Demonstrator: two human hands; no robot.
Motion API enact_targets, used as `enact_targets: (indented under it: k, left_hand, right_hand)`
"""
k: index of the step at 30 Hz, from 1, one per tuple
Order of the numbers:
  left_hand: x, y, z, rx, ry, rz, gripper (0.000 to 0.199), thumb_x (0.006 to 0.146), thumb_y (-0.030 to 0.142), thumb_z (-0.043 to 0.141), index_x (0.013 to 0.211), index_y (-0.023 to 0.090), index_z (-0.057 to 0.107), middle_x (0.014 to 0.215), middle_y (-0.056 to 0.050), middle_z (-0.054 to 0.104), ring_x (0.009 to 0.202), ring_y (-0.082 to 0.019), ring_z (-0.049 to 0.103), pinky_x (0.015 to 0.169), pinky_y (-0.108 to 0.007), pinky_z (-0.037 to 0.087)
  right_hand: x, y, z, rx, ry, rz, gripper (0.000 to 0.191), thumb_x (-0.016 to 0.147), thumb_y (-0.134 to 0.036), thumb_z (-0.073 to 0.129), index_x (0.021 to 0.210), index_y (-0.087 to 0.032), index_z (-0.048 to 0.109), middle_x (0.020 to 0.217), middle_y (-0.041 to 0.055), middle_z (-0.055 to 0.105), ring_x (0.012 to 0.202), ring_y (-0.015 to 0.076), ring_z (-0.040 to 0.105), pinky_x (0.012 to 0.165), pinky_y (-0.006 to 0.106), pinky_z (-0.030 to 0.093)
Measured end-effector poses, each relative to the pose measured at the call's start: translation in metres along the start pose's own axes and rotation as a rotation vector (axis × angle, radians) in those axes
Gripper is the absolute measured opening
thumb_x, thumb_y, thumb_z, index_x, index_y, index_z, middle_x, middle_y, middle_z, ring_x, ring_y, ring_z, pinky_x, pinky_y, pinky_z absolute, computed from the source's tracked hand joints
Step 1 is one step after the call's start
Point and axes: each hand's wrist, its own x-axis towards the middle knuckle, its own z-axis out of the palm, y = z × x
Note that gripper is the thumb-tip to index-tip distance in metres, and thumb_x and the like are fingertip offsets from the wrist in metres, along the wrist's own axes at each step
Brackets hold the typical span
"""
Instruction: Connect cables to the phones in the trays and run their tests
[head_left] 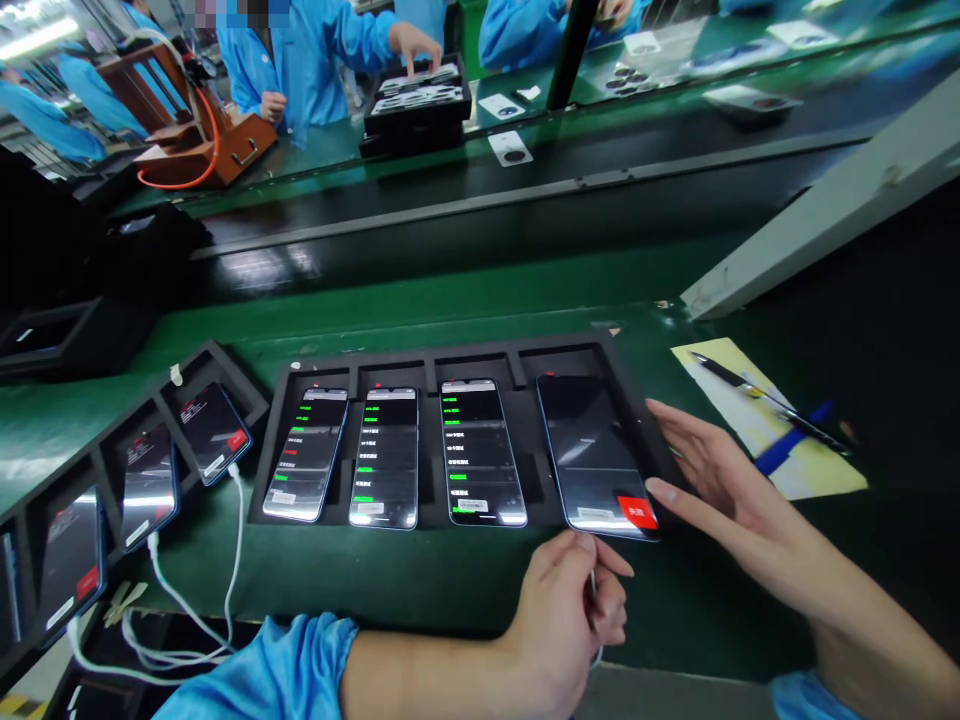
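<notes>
My left hand [564,612] is closed in a pinch at the lower edge of the rightmost smartphone [596,440]. A bit of white cable [598,656] shows below its fingers; the plug end is hidden. My right hand [724,490] is open, fingers stretched along the right end of the black foam tray [529,350], its thumb tip at the phone's lower right corner. That phone's screen is dark with a red box. In the same tray lie a left phone [309,450], a second phone [384,455] and a third phone [482,450], with green and white text lists.
An angled second tray [154,400] at left holds several phones with red boxes, white cables [238,530] plugged in. Yellow paper [814,480] with a pen [750,385] lies at right, near a slanted metal post [825,215]. Across the line, a co-worker's hand [416,45] touches stacked trays [416,110].
</notes>
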Motion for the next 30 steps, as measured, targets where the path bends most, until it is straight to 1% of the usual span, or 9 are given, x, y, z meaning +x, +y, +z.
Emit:
enact_targets:
  k: [4, 7, 11, 13, 16, 20, 25, 28, 30]
  left_hand:
    - [0.001, -0.013, 0.003, 0.023, 0.101, -0.081, 0.084, 0.049, 0.098, 0.075, 0.080, 0.024, 0.049, 0.050, 0.012, 0.030, 0.046, -0.006, 0.022, 0.044, -0.025, 0.016]
    - [-0.001, -0.020, -0.005, 0.055, 0.064, -0.145, 0.090, 0.047, 0.105, 0.069, 0.080, 0.025, 0.044, 0.049, 0.012, 0.030, 0.044, -0.006, 0.022, 0.042, -0.025, 0.011]
    - [-0.017, -0.008, -0.036, 0.009, -0.030, -0.136, 0.084, 0.053, 0.094, 0.082, 0.082, 0.023, 0.047, 0.054, 0.012, 0.031, 0.047, -0.005, 0.024, 0.044, -0.023, 0.014]
    - [-0.029, 0.003, -0.054, -0.018, -0.029, -0.057, 0.078, 0.060, 0.085, 0.087, 0.084, 0.021, 0.050, 0.058, 0.011, 0.036, 0.049, -0.005, 0.027, 0.045, -0.021, 0.022]
    - [-0.044, 0.018, -0.073, -0.011, -0.010, 0.097, 0.068, 0.074, 0.078, 0.084, 0.091, 0.019, 0.055, 0.061, 0.008, 0.047, 0.051, -0.007, 0.037, 0.050, -0.023, 0.039]
    - [-0.051, 0.027, -0.080, -0.021, 0.030, 0.198, 0.066, 0.080, 0.074, 0.083, 0.097, 0.015, 0.059, 0.070, 0.001, 0.063, 0.059, -0.009, 0.050, 0.064, -0.028, 0.051]
    - [-0.050, 0.031, -0.077, -0.078, 0.046, 0.183, 0.068, 0.076, 0.073, 0.088, 0.099, 0.013, 0.062, 0.086, -0.007, 0.074, 0.062, -0.009, 0.054, 0.071, -0.032, 0.056]
    - [-0.052, 0.036, -0.073, -0.117, 0.064, 0.174, 0.072, 0.072, 0.075, 0.090, 0.098, 0.012, 0.064, 0.092, -0.011, 0.078, 0.063, -0.010, 0.057, 0.075, -0.034, 0.057]
    - [-0.053, 0.042, -0.069, -0.143, 0.086, 0.161, 0.075, 0.068, 0.075, 0.092, 0.098, 0.011, 0.068, 0.097, -0.014, 0.079, 0.067, -0.012, 0.061, 0.082, -0.036, 0.058]
  right_hand:
    - [0.003, -0.003, 0.002, 0.009, 0.011, 0.016, 0.070, 0.096, -0.061, 0.069, 0.160, -0.047, 0.043, 0.174, 0.0000, 0.039, 0.162, 0.0349, 0.031, 0.128, 0.045, 0.039]
    - [0.006, -0.005, 0.002, 0.011, 0.020, 0.052, 0.068, 0.097, -0.064, 0.067, 0.159, -0.045, 0.045, 0.172, 0.0023, 0.043, 0.159, 0.0352, 0.039, 0.128, 0.049, 0.041]
    - [0.017, -0.020, 0.000, -0.133, 0.116, 0.036, 0.062, 0.098, -0.071, 0.061, 0.154, -0.047, 0.050, 0.166, 0.0015, 0.050, 0.156, 0.0383, 0.044, 0.130, 0.061, 0.037]
    - [0.027, -0.038, 0.003, -0.245, 0.107, 0.016, 0.059, 0.098, -0.074, 0.058, 0.150, -0.047, 0.055, 0.159, 0.0016, 0.057, 0.148, 0.0403, 0.053, 0.126, 0.066, 0.043]
    - [0.051, -0.069, 0.017, -0.393, -0.069, -0.089, 0.055, 0.102, -0.074, 0.051, 0.148, -0.045, 0.059, 0.153, 0.0003, 0.063, 0.143, 0.0381, 0.058, 0.123, 0.064, 0.048]
    - [0.089, -0.098, 0.049, -0.475, -0.316, -0.245, 0.061, 0.104, -0.075, 0.045, 0.151, -0.038, 0.058, 0.160, 0.0017, 0.058, 0.150, 0.0367, 0.051, 0.129, 0.063, 0.039]
    - [0.126, -0.105, 0.077, -0.523, -0.481, -0.242, 0.071, 0.103, -0.078, 0.038, 0.153, -0.031, 0.058, 0.160, 0.0050, 0.058, 0.150, 0.0363, 0.051, 0.129, 0.064, 0.038]
    - [0.136, -0.105, 0.083, -0.554, -0.528, -0.229, 0.071, 0.102, -0.077, 0.039, 0.150, -0.029, 0.059, 0.157, 0.0061, 0.061, 0.146, 0.0368, 0.056, 0.125, 0.065, 0.043]
    - [0.141, -0.105, 0.084, -0.558, -0.528, -0.249, 0.070, 0.100, -0.077, 0.046, 0.148, -0.029, 0.060, 0.153, 0.0074, 0.064, 0.141, 0.0371, 0.060, 0.121, 0.064, 0.047]
